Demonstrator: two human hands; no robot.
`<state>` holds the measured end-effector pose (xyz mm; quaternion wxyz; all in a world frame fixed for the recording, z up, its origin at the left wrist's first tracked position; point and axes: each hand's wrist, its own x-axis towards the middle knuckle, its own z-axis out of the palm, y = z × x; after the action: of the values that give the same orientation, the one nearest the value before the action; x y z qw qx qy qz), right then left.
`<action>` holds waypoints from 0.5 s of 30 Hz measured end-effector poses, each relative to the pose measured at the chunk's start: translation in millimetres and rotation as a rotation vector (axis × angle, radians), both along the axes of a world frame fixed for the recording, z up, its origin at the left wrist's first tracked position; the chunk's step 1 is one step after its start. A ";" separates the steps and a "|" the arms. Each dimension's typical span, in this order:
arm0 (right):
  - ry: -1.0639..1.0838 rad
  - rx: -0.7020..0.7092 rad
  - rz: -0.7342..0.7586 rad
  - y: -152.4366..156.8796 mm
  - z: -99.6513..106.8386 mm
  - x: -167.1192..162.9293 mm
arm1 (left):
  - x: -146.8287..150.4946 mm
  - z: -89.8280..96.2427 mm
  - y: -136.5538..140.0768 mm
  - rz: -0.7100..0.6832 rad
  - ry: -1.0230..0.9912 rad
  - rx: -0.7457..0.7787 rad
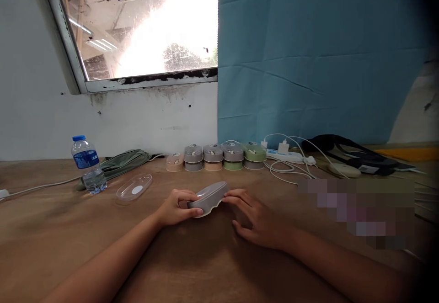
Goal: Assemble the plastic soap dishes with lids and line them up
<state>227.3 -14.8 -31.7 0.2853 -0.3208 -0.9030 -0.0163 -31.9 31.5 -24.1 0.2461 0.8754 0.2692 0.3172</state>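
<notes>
Forearms [120, 252] are crossing the worktop [171, 271], spreading wide around the fingers. The left hand [176, 208] is pinching a grey case [211, 198]; the right hand [255, 223], fingers parted, is touching its right end. Beyond, stacked cases [233, 159] are blocking the fingers' way; leftward, a transparent lid [128, 188] is lying.

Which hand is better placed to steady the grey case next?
Probably the left hand: it clasps one end of the grey case, while the right hand only seems to touch the other end.
</notes>
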 end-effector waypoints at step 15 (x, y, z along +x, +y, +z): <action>-0.134 -0.009 0.066 -3.4 -0.6 -9.5 | -44.0 21.2 32.0 0.547 -0.350 0.073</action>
<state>217.8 -18.2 -32.2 0.2233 -0.2903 -0.9302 -0.0241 -75.9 63.5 -2.9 0.1628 0.7110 0.4366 0.5267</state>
